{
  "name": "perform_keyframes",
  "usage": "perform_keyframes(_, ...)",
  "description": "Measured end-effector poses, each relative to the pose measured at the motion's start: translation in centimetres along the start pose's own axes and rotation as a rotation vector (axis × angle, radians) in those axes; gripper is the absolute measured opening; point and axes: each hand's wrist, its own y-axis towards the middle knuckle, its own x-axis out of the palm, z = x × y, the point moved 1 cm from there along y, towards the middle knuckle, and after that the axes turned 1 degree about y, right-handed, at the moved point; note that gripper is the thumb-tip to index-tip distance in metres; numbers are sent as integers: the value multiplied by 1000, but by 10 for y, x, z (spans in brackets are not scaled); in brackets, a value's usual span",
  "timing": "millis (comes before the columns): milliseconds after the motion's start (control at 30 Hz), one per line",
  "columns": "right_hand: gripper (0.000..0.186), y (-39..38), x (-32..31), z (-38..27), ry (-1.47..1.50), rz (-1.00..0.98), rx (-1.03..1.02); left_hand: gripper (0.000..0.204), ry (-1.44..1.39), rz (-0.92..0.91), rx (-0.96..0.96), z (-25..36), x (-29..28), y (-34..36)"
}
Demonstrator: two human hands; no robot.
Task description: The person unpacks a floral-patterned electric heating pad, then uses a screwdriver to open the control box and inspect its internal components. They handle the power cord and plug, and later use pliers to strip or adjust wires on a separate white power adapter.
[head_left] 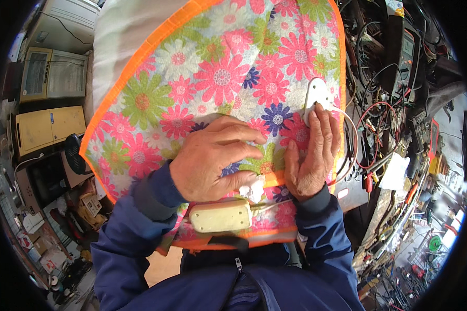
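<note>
A floral fabric pad (207,78) with orange edging lies under both hands. My left hand (213,160) rests on it with bent, spread fingers, its thumb at a crumpled white scrap (251,189). My right hand (311,155) lies with fingers extended, their tips on the lower part of a white oval device (318,90) with dark spots or buttons and a cord. Below my left hand lies a cream oblong box (218,216) with a cable leaving its right end.
Stacked yellow appliances (44,127) and a dark fan (75,154) stand at the left. A multimeter (404,62), tangled cables (373,103), tools and a white paper (394,171) crowd the right side. A white padded surface (111,62) shows beyond the fabric.
</note>
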Motion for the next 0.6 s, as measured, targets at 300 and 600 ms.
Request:
perform_keyframes(300, 40, -27, -15, -12, -103, -1, -231, 39, 385, 39, 169, 17, 25, -8)
perform_keyframes(600, 40, -77, -54, 0, 200, -100, -448, 32, 620, -98, 157, 46, 28, -24)
